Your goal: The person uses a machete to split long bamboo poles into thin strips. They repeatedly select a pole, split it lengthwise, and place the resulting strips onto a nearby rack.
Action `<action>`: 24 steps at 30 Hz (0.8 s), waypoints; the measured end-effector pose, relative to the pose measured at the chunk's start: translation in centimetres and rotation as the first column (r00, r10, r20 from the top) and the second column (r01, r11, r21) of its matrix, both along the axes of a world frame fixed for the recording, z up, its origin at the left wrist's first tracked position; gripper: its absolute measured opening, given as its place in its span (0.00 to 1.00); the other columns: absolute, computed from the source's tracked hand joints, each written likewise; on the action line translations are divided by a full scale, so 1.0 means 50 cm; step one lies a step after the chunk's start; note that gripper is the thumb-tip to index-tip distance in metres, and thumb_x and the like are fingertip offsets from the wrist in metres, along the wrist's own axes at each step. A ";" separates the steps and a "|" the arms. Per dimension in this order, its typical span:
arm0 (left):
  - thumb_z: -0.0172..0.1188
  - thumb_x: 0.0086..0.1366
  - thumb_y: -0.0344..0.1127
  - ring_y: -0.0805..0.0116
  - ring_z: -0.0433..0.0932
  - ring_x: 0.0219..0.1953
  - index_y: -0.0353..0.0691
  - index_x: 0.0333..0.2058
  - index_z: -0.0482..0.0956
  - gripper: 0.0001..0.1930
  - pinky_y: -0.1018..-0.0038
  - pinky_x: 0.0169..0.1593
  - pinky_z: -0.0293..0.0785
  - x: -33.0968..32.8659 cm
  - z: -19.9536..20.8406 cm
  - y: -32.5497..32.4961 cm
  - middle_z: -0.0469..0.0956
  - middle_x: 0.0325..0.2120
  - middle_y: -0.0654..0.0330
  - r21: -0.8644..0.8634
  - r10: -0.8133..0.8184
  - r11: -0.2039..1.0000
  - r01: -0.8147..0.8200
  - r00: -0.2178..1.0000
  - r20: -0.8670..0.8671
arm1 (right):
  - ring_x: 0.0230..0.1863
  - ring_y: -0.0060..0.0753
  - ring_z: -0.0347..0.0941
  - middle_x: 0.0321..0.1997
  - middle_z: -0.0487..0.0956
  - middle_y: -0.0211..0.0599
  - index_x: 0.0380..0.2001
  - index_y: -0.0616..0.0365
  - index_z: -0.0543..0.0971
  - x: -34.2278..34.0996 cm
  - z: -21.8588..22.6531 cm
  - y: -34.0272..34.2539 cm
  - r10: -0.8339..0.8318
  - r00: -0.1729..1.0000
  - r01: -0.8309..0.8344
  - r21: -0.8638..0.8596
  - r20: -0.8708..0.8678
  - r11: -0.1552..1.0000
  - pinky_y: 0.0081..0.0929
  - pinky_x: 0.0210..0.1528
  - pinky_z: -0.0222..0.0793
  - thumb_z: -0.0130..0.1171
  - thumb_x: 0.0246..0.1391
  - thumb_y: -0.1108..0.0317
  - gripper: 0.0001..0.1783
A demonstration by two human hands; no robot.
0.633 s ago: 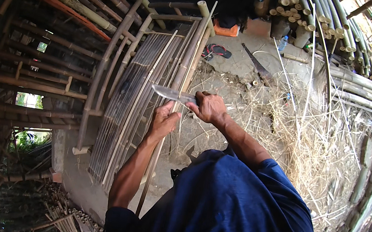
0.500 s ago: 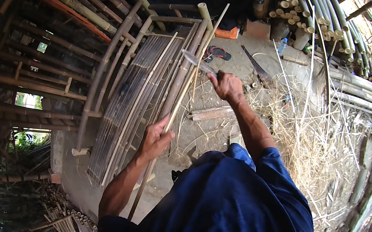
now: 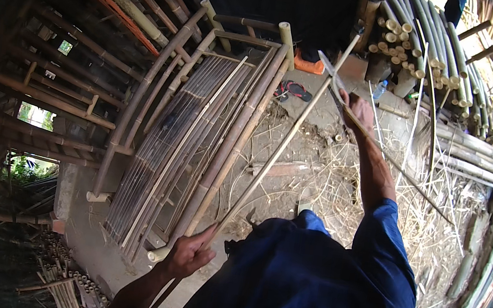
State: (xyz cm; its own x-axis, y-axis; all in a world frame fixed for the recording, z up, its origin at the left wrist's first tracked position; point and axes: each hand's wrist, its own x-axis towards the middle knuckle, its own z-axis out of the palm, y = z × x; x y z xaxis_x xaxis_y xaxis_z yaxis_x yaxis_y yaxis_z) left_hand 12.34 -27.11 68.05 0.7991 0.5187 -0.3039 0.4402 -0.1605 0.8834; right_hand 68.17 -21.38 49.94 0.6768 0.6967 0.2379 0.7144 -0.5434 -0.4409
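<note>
My left hand [image 3: 189,255] is closed around the lower part of a long, pale bamboo strip [image 3: 278,153], which slants away up and to the right. In my right hand [image 3: 361,113] is a long-bladed knife [image 3: 330,73], its blade crossing the strip near the far end. A thin, darker sliver [image 3: 408,175] trails from by my right hand down to the right. Left of the strip stands a bamboo frame [image 3: 233,137] with a panel of thin bamboo slats [image 3: 179,117] across it.
Bamboo shavings [image 3: 372,189] litter the floor on the right. Flip-flops [image 3: 294,90], an orange bag [image 3: 308,64] and a water bottle [image 3: 380,89] lie or stand farther off. Stacked bamboo poles [image 3: 436,39] fill the far right; bamboo furniture frames [image 3: 75,85] crowd the left.
Both hands and the bamboo strip have swung away from the frame: the right hand rightward, the left hand down and nearer. The thin sliver now shows by the right hand.
</note>
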 end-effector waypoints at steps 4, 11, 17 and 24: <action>0.68 0.63 0.38 0.81 0.63 0.20 0.34 0.66 0.65 0.36 0.79 0.27 0.65 -0.093 0.075 -0.031 0.66 0.17 0.66 0.029 -0.019 0.999 0.025 0.982 -0.188 | 0.45 0.66 0.79 0.42 0.81 0.63 0.43 0.53 0.84 0.244 0.016 -0.053 -0.223 0.974 0.222 -0.029 -0.041 0.975 0.56 0.48 0.72 0.36 0.63 0.30 0.40; 0.56 0.71 0.38 0.84 0.65 0.14 0.32 0.49 0.81 0.16 0.81 0.19 0.63 -0.225 0.079 -0.028 0.69 0.14 0.70 -0.367 0.242 0.831 -0.418 0.866 -0.438 | 0.43 0.66 0.79 0.38 0.81 0.65 0.37 0.63 0.83 0.396 0.148 -0.212 -0.481 0.833 0.495 -0.022 -0.272 0.869 0.56 0.46 0.72 0.29 0.61 0.25 0.50; 0.55 0.73 0.38 0.85 0.63 0.12 0.33 0.58 0.75 0.20 0.82 0.18 0.67 0.068 -0.141 0.104 0.63 0.13 0.74 -0.170 0.265 0.946 -0.275 0.961 -0.081 | 0.38 0.69 0.79 0.31 0.80 0.68 0.26 0.69 0.80 -0.014 0.119 -0.049 -0.039 0.949 0.037 -0.013 -0.312 0.999 0.55 0.42 0.73 0.31 0.63 0.26 0.51; 0.62 0.69 0.46 0.87 0.60 0.12 0.38 0.60 0.74 0.26 0.81 0.19 0.71 0.263 -0.200 0.229 0.61 0.13 0.76 -0.364 0.282 0.895 -0.259 0.959 0.011 | 0.26 0.46 0.81 0.23 0.80 0.48 0.37 0.61 0.78 -0.454 0.102 -0.070 0.449 0.766 -0.596 -0.246 -0.460 0.765 0.46 0.29 0.75 0.32 0.62 0.26 0.45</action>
State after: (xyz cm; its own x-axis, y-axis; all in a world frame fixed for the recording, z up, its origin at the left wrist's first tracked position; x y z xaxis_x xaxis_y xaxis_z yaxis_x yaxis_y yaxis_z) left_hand 25.49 -15.65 58.04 0.6664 0.5846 -0.4627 0.3640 0.2865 0.8862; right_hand 45.49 -24.85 55.02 0.1609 0.9466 -0.2795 0.7643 -0.2987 -0.5715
